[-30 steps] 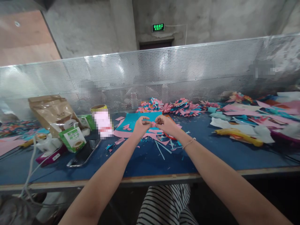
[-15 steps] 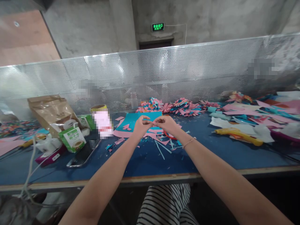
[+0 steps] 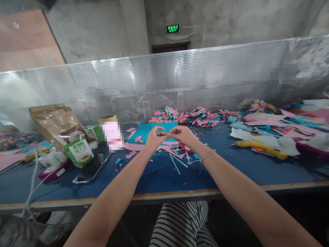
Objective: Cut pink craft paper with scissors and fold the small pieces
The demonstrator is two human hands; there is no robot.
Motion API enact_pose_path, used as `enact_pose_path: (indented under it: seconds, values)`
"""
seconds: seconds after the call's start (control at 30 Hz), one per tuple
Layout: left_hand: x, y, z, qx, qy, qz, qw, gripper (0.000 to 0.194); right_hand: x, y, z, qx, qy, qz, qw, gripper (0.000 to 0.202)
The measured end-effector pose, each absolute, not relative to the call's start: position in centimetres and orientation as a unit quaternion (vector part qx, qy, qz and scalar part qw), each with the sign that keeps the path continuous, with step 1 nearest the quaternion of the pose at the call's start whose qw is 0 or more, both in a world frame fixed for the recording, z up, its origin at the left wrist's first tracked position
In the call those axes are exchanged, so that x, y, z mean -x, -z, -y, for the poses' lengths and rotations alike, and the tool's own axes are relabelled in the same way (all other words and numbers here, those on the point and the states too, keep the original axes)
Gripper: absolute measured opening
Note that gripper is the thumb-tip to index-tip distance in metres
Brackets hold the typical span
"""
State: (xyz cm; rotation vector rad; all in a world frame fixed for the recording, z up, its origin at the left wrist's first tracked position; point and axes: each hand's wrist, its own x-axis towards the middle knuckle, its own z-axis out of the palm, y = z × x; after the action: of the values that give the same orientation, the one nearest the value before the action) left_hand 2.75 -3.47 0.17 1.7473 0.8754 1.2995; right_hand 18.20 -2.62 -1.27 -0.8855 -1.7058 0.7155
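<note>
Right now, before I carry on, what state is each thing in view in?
Left hand: fingers curled
Right hand: fingers bent, tips meeting the left hand's; anything pinched is too small to tell
Blue paper sheet: flat, pink scraps on it
Smartphone: lying flat, screen dark
Kraft paper bag: standing, tilted
Yellow glue gun: lying down; power state unclear
Fringed paper flowers: heaped
Exit sign: lit

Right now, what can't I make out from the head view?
All in the head view:
Anything between left hand and right hand: too small, covered by them.
Red item: partly hidden by the right hand.
Pink-and-white item: pixelated.
Shapes behind perforated panel: blurred.
</note>
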Motion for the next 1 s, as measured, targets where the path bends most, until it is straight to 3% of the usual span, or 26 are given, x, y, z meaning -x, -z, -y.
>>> enact_pose_path:
  seconds: [0.5, 1.0]
  values:
    - [-2.72, 0.24, 2.89, -0.651, -0.536, -0.308, 0.442, 0.035, -18.07, 1.43, 2.52, 0.356, -0.348, 0.69, 0.526, 0.023]
    - [-2.76, 0.21, 2.92, -0.686, -0.524, -0.328, 0.384, 0.032, -18.21, 1.54, 2.62, 0.354, -0.325, 0.702, 0.525, 0.02]
